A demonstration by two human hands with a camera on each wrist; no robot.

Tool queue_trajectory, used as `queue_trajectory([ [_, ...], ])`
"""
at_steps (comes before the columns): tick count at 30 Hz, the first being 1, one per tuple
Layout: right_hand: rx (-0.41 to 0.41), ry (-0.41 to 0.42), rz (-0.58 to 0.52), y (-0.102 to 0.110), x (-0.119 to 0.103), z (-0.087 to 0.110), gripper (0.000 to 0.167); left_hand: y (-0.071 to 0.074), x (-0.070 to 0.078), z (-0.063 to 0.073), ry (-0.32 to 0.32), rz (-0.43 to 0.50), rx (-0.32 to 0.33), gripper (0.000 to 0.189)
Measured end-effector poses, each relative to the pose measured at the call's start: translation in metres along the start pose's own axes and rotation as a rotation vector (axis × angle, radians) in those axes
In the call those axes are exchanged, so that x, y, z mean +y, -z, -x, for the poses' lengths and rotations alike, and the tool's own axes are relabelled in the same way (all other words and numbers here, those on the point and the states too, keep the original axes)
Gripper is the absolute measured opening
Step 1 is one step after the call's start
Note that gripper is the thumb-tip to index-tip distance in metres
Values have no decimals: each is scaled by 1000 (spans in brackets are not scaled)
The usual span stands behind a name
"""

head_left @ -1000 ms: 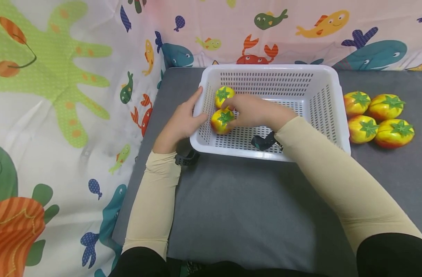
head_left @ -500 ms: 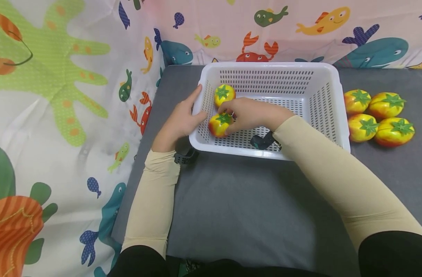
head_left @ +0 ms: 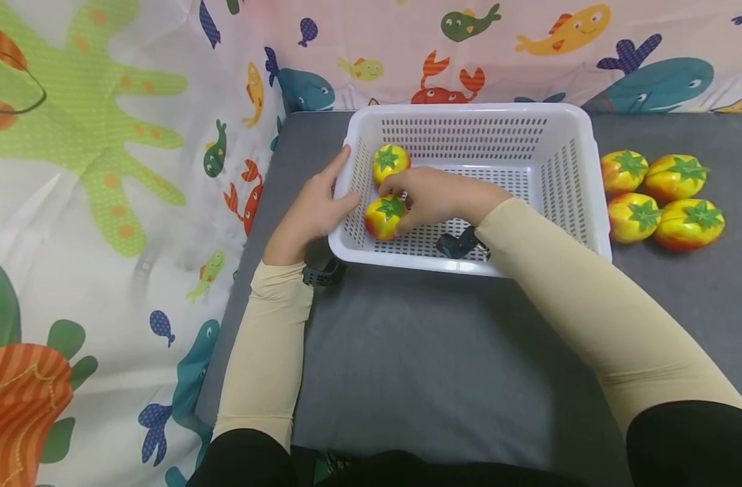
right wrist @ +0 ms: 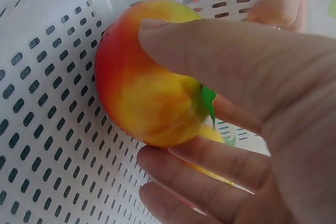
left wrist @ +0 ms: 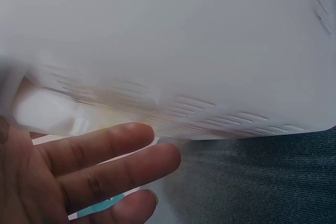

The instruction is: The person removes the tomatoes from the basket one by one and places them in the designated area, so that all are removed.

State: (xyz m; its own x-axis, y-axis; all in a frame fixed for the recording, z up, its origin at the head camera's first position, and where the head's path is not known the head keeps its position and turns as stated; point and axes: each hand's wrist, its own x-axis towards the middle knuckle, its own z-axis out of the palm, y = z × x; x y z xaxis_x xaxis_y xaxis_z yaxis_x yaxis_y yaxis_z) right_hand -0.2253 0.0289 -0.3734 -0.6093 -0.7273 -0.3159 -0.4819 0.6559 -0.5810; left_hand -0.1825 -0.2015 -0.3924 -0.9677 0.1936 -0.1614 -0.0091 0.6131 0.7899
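We wear close-fitting, pale beige forearm sleeves: the left sleeve bunches into creases towards the wrist, and the right sleeve wrinkles faintly near its upper end. Above them our upper-arm clothing is black. Our left wrist carries a black strap; a dark fitting with a shiny metallic bit shows at our right.

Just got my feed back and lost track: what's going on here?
A person's right hand grips a yellow-red fruit inside the white basket, near its left end. A second fruit sits in the basket just beyond it. The left hand is at the basket's left end, with fingers outside the wall. Four more fruits lie in a cluster on the gray table, right of the basket.
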Motion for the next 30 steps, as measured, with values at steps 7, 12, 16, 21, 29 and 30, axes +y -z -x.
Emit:
queue_trajectory([
  [7,18,5,12,3,-1,2,68,1,3,0,-2,-12,5,86],
  [12,35,5,14,3,-1,4,69,1,5,2,14,-27,2,87],
  [16,52,7,21,4,-1,7,71,-1,5,2,18,-29,3,87],
  [21,70,-7,29,5,0,10,74,-2,5,2,16,-21,4,88],
  [29,111,-6,16,5,8,18,75,-2,3,2,7,-6,3,89],
  [30,112,-12,14,6,9,20,75,-2,3,1,4,-1,2,89],
])
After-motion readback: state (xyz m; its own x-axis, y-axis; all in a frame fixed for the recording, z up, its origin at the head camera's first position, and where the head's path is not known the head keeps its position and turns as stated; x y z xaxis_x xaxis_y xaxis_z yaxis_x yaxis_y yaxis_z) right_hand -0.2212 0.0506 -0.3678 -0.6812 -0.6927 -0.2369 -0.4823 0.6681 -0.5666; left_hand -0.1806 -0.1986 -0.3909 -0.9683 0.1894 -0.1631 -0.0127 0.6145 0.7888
